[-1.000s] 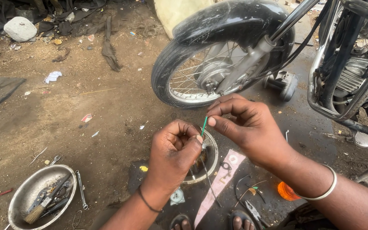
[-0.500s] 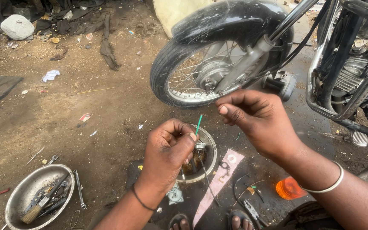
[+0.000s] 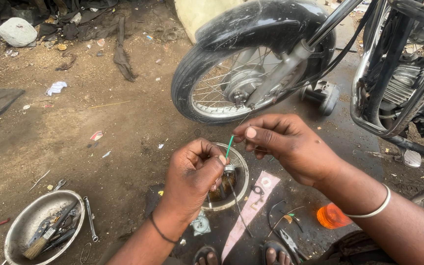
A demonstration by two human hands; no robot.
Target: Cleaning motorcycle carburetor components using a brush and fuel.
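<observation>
Above the round metal housing [image 3: 239,169] on the ground, the left hand [image 3: 192,179] pinched a small fitting while the right hand [image 3: 288,145] gripped the green wire [image 3: 229,145] rising from it.

Motorcycle front wheel [image 3: 231,78], tool bowl [image 3: 30,221], stone [image 3: 17,31]

You pinch a thin green wire [image 3: 229,146] between both hands, just in front of the motorcycle's front wheel [image 3: 231,86]. It runs slightly tilted from upright, its upper end at your right hand [image 3: 290,147] fingertips, its lower end entering a small silvery metal fitting [image 3: 229,169] gripped by your left hand [image 3: 192,179], nearer you than the wheel
</observation>
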